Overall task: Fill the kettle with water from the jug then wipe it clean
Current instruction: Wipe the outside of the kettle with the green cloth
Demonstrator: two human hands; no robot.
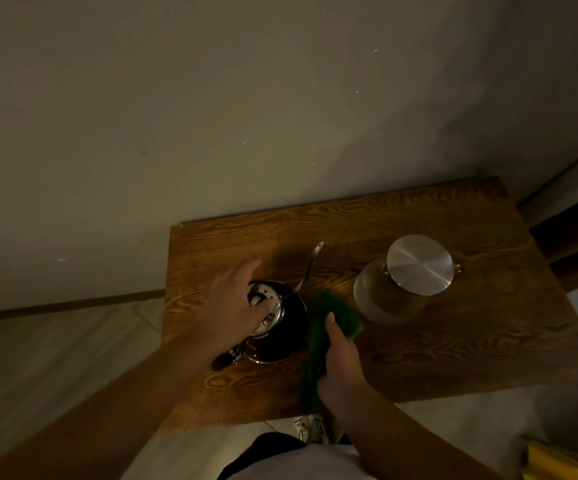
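A dark gooseneck kettle (280, 337) with a thin curved spout stands on the wooden table (454, 341), left of centre. My left hand (232, 310) lies on top of the kettle, fingers spread over its shiny lid. My right hand (341, 362) grips a green cloth (329, 317) and presses it against the kettle's right side. A glass jug (395, 292) with a round metal lid stands upright to the right, apart from the kettle.
The small table stands against a plain wall, with its left edge close to the kettle. Pale floor lies left and in front. Something yellow (554, 462) shows at the bottom right corner. The room is dim.
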